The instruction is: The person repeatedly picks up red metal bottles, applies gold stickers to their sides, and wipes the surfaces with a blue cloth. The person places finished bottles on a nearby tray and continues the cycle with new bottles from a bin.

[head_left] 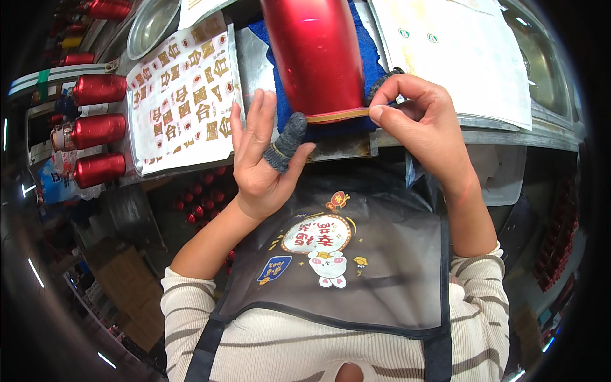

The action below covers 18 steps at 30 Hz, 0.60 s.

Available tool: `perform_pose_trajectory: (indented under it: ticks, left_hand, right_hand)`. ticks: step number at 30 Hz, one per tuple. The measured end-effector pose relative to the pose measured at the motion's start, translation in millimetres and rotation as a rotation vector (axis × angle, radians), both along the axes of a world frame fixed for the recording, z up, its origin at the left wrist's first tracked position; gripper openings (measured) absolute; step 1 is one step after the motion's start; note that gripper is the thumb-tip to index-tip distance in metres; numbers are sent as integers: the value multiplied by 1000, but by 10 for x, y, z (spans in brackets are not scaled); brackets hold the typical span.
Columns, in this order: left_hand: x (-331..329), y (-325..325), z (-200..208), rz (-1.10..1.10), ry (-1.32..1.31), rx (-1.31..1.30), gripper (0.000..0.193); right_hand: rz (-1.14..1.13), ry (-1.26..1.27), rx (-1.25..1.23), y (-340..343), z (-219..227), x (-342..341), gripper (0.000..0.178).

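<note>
On the blue cloth (366, 60) at the tabletop's (509, 130) near edge lies the glossy red metal bottle (315, 54), right hand (423, 124) pinching its thin gold band (337, 116), left hand (264, 156) open beside; uneven pressure might wrinkle it.

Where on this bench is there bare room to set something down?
Little: a bare metal strip between the sticker sheet tray and blue cloth. Elsewhere crowded: glossy red bottle, white paper sheet, both hands.
</note>
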State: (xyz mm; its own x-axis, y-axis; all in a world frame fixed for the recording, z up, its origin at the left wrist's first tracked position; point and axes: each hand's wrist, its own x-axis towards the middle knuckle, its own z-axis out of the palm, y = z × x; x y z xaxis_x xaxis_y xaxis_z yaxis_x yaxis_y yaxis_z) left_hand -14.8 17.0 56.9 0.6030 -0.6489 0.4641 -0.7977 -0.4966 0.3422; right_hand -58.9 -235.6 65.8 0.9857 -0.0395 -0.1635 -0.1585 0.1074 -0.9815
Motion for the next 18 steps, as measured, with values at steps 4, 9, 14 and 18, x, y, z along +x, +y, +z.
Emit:
perform_pose_trajectory:
  ticks: [4, 9, 14, 18]
  left_hand:
    - [34, -110, 74, -34, -75, 10, 39]
    - [95, -243, 208, -101, -196, 98, 36]
    - [153, -480, 286, -126, -293, 138, 30]
    - [213, -522, 133, 31, -155, -112, 50]
  right_hand:
    - [10, 0, -28, -33, -21, 4, 3]
    - [15, 28, -27, -35, 24, 20, 5]
    - [14, 28, -39, -7, 1, 42, 6]
    - [24, 18, -51, 5, -33, 47, 7]
